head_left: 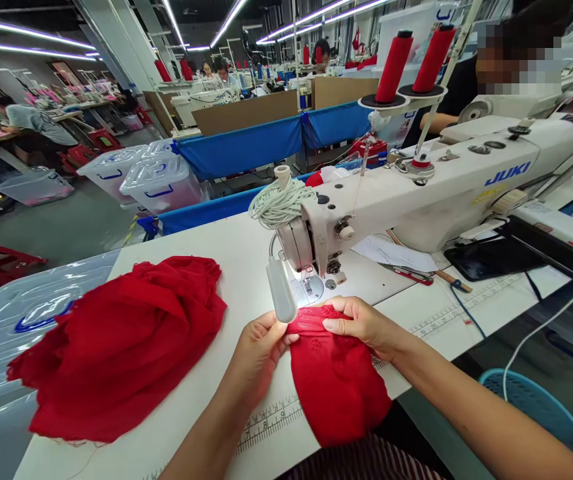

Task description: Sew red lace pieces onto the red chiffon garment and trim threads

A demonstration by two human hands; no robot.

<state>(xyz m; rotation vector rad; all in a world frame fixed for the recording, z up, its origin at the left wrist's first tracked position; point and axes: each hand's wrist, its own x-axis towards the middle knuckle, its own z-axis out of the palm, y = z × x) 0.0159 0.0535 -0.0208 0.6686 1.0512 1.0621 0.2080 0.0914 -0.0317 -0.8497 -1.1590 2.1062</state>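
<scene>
Between my two hands a piece of red fabric (339,390) is stretched along its upper edge, and its lower part hangs over the table's front edge. My left hand (261,343) pinches the left end of that edge. At the right end, my right hand (359,323) grips it between thumb and fingers. Just beyond the fabric stands the white sewing machine (391,200), its lit needle area close in front of my fingers. A grey-white lamp head (280,290) hangs right above my left fingertips. To the left lies a heap of red cloth (131,347).
A bundle of pale cord (281,203) sits on the machine head. Red thread cones (394,67) stand behind it. Scissors (411,273), a paper (394,253) and a black phone-like slab (491,259) lie to the right. A blue basket (531,407) stands below. A co-worker (461,93) sits beyond.
</scene>
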